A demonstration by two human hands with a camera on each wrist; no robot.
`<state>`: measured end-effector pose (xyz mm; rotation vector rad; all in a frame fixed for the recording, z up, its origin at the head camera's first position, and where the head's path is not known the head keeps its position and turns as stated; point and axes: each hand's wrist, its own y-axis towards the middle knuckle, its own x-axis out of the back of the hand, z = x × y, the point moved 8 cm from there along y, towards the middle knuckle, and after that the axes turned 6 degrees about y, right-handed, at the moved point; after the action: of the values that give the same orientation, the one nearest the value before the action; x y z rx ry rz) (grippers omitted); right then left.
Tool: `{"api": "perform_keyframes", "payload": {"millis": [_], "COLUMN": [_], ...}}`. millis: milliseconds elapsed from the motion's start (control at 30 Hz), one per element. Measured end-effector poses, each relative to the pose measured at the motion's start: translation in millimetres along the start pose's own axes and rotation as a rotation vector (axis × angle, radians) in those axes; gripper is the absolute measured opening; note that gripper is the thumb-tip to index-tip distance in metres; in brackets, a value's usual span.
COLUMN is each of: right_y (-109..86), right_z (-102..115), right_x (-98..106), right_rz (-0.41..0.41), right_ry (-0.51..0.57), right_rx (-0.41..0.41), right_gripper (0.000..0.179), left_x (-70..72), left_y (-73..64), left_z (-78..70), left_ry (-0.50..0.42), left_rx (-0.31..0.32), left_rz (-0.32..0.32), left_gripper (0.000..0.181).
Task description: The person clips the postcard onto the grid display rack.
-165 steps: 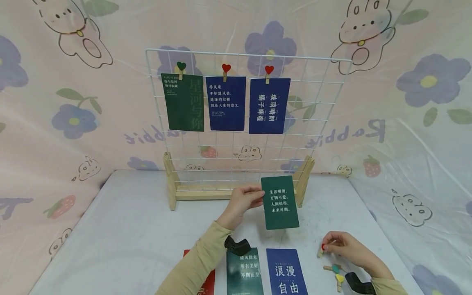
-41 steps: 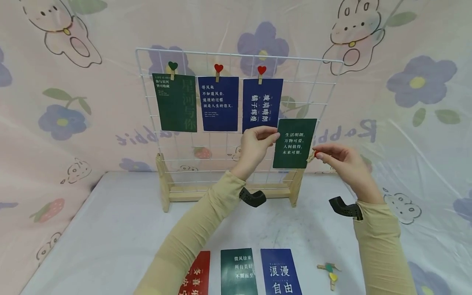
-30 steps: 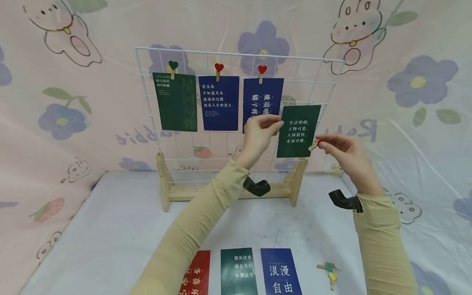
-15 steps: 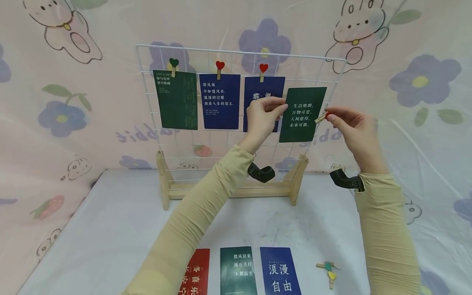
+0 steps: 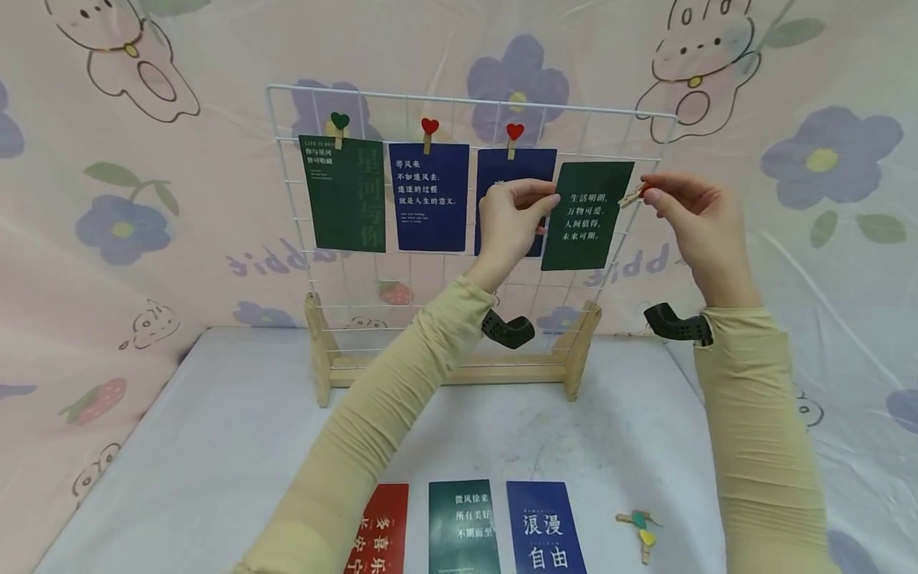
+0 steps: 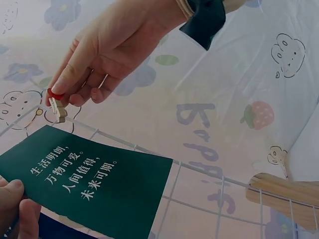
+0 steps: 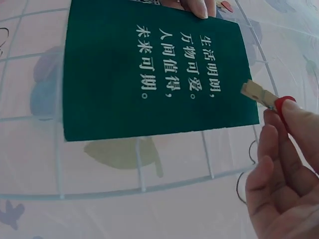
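My left hand (image 5: 505,227) pinches the left edge of a green card (image 5: 588,217) with white lettering, held up at the right part of the white wire grid rack (image 5: 430,279). Just right of the card's upper corner, my right hand (image 5: 706,231) pinches a small wooden clothespin (image 5: 631,197) with a red heart. In the right wrist view the clothespin (image 7: 259,93) points at the card's edge; whether it touches cannot be told. To the left hang a green card (image 5: 347,195) and a blue card (image 5: 429,199), each under a heart clothespin. Another clipped blue card (image 5: 519,166) is partly behind my left hand.
On the white table lie a red card (image 5: 383,526), a green card (image 5: 463,526) and a blue card (image 5: 545,526). Loose clothespins (image 5: 641,530) lie to their right. The rack's wooden foot (image 5: 582,351) stands near the back edge.
The green card and the clothespin were lifted from low over the table to the rack's upper right. In the last half second both rose slightly, the right hand more than the left.
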<state>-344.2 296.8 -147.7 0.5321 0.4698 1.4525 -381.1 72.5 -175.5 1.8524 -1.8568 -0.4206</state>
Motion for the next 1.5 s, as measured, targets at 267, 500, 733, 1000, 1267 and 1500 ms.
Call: {"api": "perform_keyframes", "payload": {"millis": [267, 500, 733, 1000, 1267, 1500], "right_y": [21.7, 35.5, 38.1, 42.5, 53.2, 55.7], "right_z": [16.3, 29.1, 42.7, 45.6, 37.7, 37.1], "right_x": [-6.9, -12.6, -23.5, -33.5, -33.3, -34.9], "right_rz": [-0.011, -0.042, -0.069, -0.056, -0.054, -0.042], "right_ry": [0.006, -0.189, -0.293, -0.377, -0.497, -0.536], "right_rx": [0.032, 0.056, 0.148, 0.18, 0.187, 0.172], "right_gripper": [0.025, 0.022, 0.018, 0.018, 0.015, 0.015], "left_x": [1.8, 1.6, 1.2, 1.4, -0.7, -1.0], "left_y": [4.1, 7.0, 5.8, 6.3, 5.6, 5.6], "left_z": [-5.7, -3.2, -1.9, -2.6, -5.9, -8.1], "left_ry": [0.039, 0.078, 0.085, 0.099, 0.14, 0.193], "left_rx": [-0.035, 0.009, 0.01, -0.015, -0.006, -0.014], "left_rz": [-0.014, -0.03, -0.051, -0.074, -0.086, -0.098], "left_gripper": [0.016, 0.016, 0.016, 0.016, 0.015, 0.015]}}
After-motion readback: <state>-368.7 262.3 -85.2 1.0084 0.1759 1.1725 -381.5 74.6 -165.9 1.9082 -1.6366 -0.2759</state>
